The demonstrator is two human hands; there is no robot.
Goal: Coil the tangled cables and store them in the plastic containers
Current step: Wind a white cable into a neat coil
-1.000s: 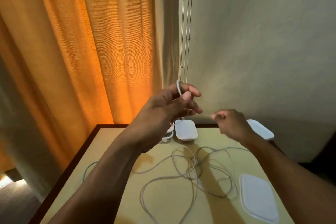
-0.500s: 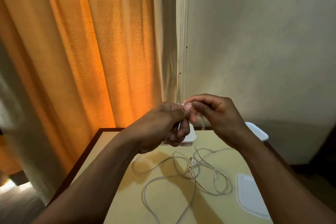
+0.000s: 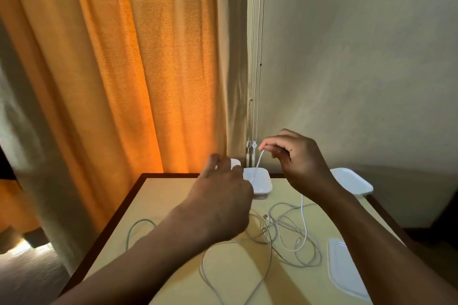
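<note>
Left hand (image 3: pixel 223 195), just right of the green cable (image 3: pixel 141 220) on the table (image 3: pixel 153 195), is blurred near the far edge. We can't tell if its fingers clamp anything, tho a white cable (image 3: pixel 257 164) runs up from it to the right hand (image 3: pixel 302 163), whose thumb & forefinger pinch the strand. Below lies the tangle (image 3: pixel 272 228), w/ a lidded container (image 3: pixel 262 183) behind and another container (image 3: pixel 352 181) further right. We judge we're coiling the first cable. Next wrap needs slack fed from the tangle w/o snagging other strands.
</note>
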